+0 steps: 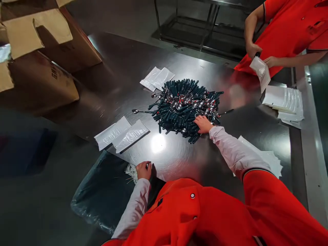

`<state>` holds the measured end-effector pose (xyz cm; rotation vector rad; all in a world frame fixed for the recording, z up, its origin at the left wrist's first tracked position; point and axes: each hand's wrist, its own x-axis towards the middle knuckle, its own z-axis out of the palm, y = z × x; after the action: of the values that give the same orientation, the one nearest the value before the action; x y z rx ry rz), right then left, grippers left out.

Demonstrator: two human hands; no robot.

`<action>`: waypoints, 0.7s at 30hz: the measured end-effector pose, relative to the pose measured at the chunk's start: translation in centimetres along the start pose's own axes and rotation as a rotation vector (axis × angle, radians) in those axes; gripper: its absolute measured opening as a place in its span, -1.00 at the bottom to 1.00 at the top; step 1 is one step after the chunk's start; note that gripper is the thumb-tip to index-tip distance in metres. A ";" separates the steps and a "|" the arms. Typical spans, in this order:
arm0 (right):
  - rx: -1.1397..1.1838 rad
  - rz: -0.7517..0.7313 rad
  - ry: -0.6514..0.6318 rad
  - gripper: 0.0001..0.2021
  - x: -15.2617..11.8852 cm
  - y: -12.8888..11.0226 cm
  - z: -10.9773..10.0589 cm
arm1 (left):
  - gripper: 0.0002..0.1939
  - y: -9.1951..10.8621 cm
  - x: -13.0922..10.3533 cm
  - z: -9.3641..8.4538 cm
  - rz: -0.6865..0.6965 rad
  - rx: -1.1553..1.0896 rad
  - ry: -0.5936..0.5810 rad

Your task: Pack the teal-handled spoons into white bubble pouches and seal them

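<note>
A large heap of spoons (183,106) with dark green handles and shiny metal bowls lies on the metal table. My right hand (203,124) is at the heap's near right side, its fingers curled onto some handles. How many it grips is hidden. My left hand (144,170) is at the table's near edge, fingers bent and closed. What they hold, if anything, I cannot make out. Just left of it lies a bunch of thin white strips (131,172). Two white padded packets (130,136) lie beyond my left hand, and one loose spoon (135,111) sticks out leftward from the heap.
More white packets lie behind the heap (159,78) and by my right forearm (271,160). A co-worker's hands (253,50) hold a white packet above a packet stack (284,100). Open cardboard boxes (58,77) stand left; a dark plastic-covered bundle (99,191) sits near my left arm.
</note>
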<state>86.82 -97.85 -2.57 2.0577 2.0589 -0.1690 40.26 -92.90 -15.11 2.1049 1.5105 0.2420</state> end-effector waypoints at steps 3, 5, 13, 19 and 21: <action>0.037 -0.066 0.036 -0.53 -0.2 0.4 0.2 | -0.70 0.7 -0.3 -0.1 0.003 -0.016 -0.019; 0.074 -0.083 0.063 -0.54 -0.2 0.8 0.3 | -0.70 1.1 -0.4 -0.1 0.008 -0.027 -0.024; 0.459 -0.009 0.213 -0.64 0.3 1.2 -0.5 | -0.73 1.8 -0.1 -0.1 0.010 -0.088 0.010; 1.208 0.313 0.526 -0.70 0.9 1.9 -4.1 | -0.75 3.4 -0.2 -0.6 0.112 -0.155 0.070; 1.441 0.348 0.604 -0.69 1.0 2.2 -6.0 | -0.79 5.4 0.3 -0.8 0.178 -0.221 0.089</action>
<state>88.56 -95.36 3.19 3.5652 1.9356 -1.4839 44.46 -93.64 -11.73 2.0729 1.2799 0.5492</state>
